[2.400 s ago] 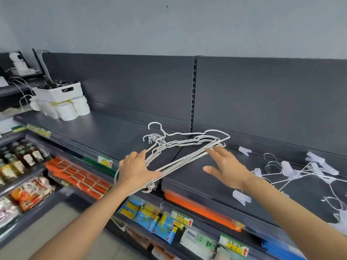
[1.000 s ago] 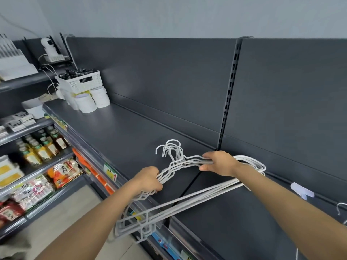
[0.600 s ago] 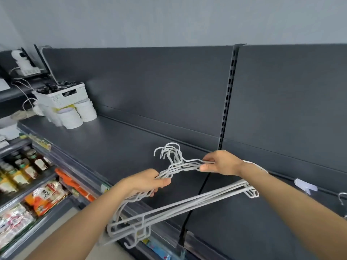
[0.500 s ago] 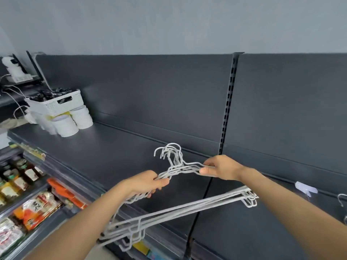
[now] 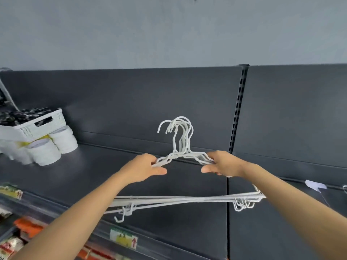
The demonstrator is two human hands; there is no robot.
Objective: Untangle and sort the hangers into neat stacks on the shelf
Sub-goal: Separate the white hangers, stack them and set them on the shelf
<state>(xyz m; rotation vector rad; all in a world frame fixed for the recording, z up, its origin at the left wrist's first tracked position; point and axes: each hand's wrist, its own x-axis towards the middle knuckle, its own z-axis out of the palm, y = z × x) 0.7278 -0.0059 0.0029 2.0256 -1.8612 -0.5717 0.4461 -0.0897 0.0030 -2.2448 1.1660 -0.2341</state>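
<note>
A bundle of several white wire hangers [image 5: 183, 139] is held upright above the dark grey shelf [image 5: 78, 177], hooks pointing up and bunched together. My left hand [image 5: 142, 168] grips the left shoulder of the bundle and my right hand [image 5: 222, 164] grips the right shoulder. The hangers' bottom bars [image 5: 187, 199] run level below my wrists, fanned slightly apart at the left end. A white clip piece [image 5: 315, 185] lies on the shelf at the far right.
A white basket [image 5: 35, 125] of dark items sits on white cylindrical containers [image 5: 54, 147] at the shelf's back left. A slotted upright post [image 5: 238, 109] divides the back panel. Packaged goods and price tags [image 5: 124, 239] line the lower shelves at the front left.
Both hands have lifted the hanger bundle and turned it from a slant to level, hooks now straight up. The view has tilted up and shifted right.
</note>
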